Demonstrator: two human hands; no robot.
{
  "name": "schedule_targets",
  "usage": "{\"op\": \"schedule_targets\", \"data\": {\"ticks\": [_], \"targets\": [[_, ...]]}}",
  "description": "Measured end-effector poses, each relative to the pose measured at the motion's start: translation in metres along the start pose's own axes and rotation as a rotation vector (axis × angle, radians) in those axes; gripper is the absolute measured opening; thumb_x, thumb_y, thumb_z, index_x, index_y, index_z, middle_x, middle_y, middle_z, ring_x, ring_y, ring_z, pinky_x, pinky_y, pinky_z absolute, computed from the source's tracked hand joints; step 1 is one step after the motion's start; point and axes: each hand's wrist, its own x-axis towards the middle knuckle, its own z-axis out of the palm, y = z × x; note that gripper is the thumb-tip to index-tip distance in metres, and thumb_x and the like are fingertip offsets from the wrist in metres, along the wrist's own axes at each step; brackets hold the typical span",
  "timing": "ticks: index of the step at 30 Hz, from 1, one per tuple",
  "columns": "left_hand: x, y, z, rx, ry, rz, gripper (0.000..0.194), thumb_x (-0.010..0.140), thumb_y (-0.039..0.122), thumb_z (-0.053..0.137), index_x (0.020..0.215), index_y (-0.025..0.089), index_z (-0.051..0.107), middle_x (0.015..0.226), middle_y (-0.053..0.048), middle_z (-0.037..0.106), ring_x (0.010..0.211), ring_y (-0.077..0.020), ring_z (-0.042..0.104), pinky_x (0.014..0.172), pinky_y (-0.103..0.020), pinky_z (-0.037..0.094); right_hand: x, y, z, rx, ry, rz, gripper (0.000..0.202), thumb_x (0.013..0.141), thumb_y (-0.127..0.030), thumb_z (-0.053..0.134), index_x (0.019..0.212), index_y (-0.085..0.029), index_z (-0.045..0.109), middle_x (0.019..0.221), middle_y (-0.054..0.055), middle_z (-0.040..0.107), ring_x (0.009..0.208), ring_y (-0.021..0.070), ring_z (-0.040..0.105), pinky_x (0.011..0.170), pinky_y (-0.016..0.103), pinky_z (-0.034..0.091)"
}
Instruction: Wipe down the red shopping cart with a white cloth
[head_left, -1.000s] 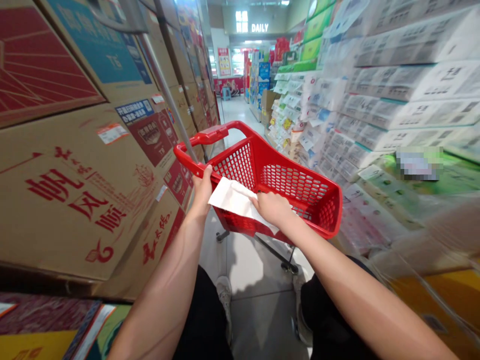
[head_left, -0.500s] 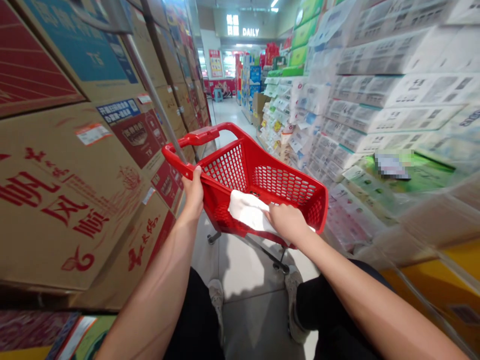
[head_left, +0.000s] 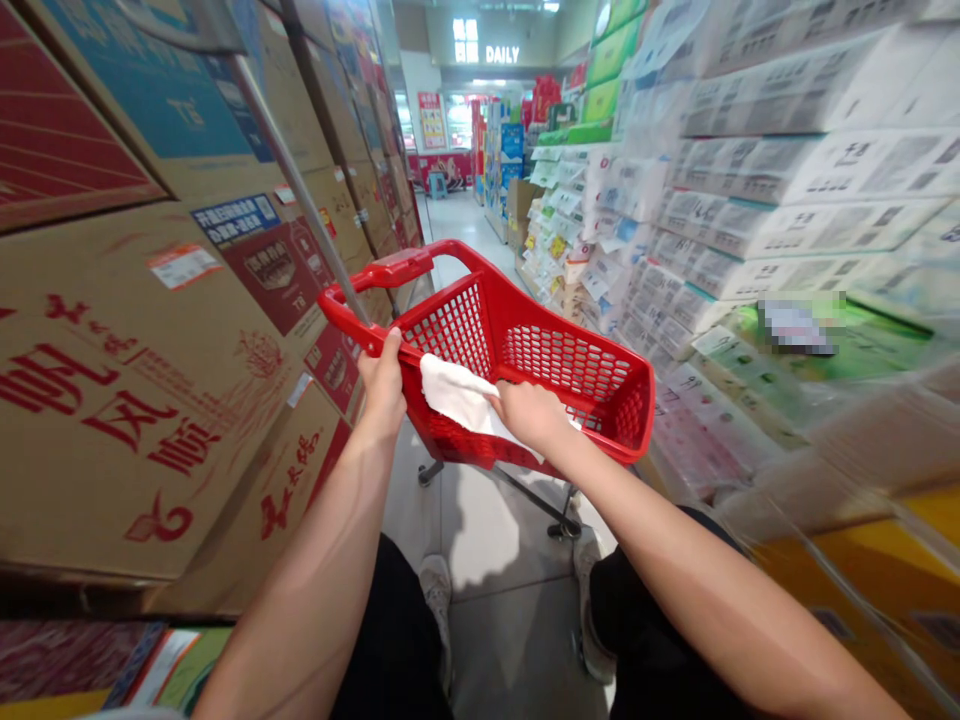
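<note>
A red plastic shopping cart (head_left: 568, 352) stands crosswise in the aisle, its handle end at the left and its basket showing nothing large inside. My left hand (head_left: 384, 384) grips the cart's near rim close to the handle, thumb on top. Across the middle of that rim my right hand (head_left: 534, 414) presses a white cloth (head_left: 459, 393), fingers closed round it. Part of the cloth hangs over the outer side of the cart, and some of it is hidden under the hand.
Cardboard cartons (head_left: 142, 400) are stacked close on the left, with a metal pole (head_left: 292, 180) before them. Wrapped white packs (head_left: 757, 210) pile up on the right. Tiled floor (head_left: 480, 520) lies under the cart, and the aisle runs on to blue-and-red displays.
My right hand has slid left along the cart's near rim, taking the white cloth with it. My left hand stays at nearly the same place on the cart.
</note>
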Motion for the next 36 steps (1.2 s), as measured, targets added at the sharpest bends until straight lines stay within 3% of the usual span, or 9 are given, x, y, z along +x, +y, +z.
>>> {"op": "schedule_targets", "data": {"ticks": [11,16,21,25,30,33,36], "targets": [[0.001,0.000,0.002,-0.010,0.048,-0.007,0.045,0.068,0.050,0.081,0.087,0.017,0.056,0.078,0.001,0.060,0.067,-0.0096,0.058,0.063,-0.024,0.051,-0.055,0.076,-0.003,-0.103,-0.102,0.126,0.045,0.105,-0.048,0.034,0.122,-0.020,0.065,0.110,0.016,0.073,0.099,0.0328,0.072,0.081,0.041,0.054],[-0.008,0.001,0.006,0.030,0.025,0.067,0.045,0.069,0.050,0.080,0.088,0.018,0.056,0.078,0.002,0.059,0.068,-0.0089,0.056,0.067,-0.023,0.051,-0.048,0.119,-0.004,-0.061,-0.144,0.146,0.039,0.103,-0.039,0.039,0.125,-0.017,0.064,0.117,0.018,0.072,0.107,0.0314,0.070,0.086,0.038,0.050],[-0.015,0.008,-0.003,0.064,-0.026,0.096,0.042,0.074,0.053,0.075,0.090,0.018,0.059,0.083,0.000,0.062,0.072,-0.0103,0.059,0.075,-0.025,0.052,-0.024,0.152,-0.004,0.007,-0.182,0.119,0.035,0.099,-0.032,0.046,0.119,-0.013,0.068,0.116,0.018,0.072,0.106,0.0284,0.069,0.084,0.031,0.047],[-0.020,0.007,-0.008,0.134,0.055,0.099,0.044,0.076,0.057,0.071,0.090,0.016,0.064,0.085,-0.003,0.065,0.076,-0.0134,0.062,0.078,-0.028,0.053,-0.005,0.150,-0.003,0.088,-0.108,0.151,0.047,0.099,-0.048,0.044,0.126,-0.016,0.067,0.126,0.016,0.070,0.114,0.0294,0.066,0.089,0.031,0.045],[-0.025,0.012,-0.013,0.239,0.043,0.156,0.048,0.080,0.062,0.065,0.100,0.018,0.065,0.090,-0.004,0.066,0.086,-0.0175,0.064,0.087,-0.033,0.053,0.009,0.123,0.000,0.053,0.026,0.187,0.058,0.101,-0.058,0.028,0.129,-0.021,0.064,0.122,0.015,0.071,0.111,0.0317,0.067,0.089,0.038,0.046],[-0.021,0.034,-0.030,0.629,-0.045,0.127,0.049,0.078,0.067,0.064,0.088,0.020,0.068,0.077,-0.007,0.064,0.095,-0.0280,0.065,0.092,-0.042,0.050,0.014,0.112,0.001,0.018,0.052,0.240,0.064,0.102,-0.058,0.023,0.118,-0.017,0.070,0.113,0.017,0.073,0.108,0.0319,0.068,0.087,0.037,0.047],[-0.031,0.063,-0.041,1.116,-0.165,0.087,0.050,0.068,0.069,0.070,0.051,0.024,0.056,0.047,-0.004,0.038,0.084,-0.0388,0.062,0.084,-0.049,0.047,0.017,0.110,0.001,0.011,0.067,0.287,0.065,0.102,-0.057,0.024,0.113,-0.014,0.072,0.110,0.019,0.073,0.107,0.0316,0.068,0.087,0.036,0.047]]}}
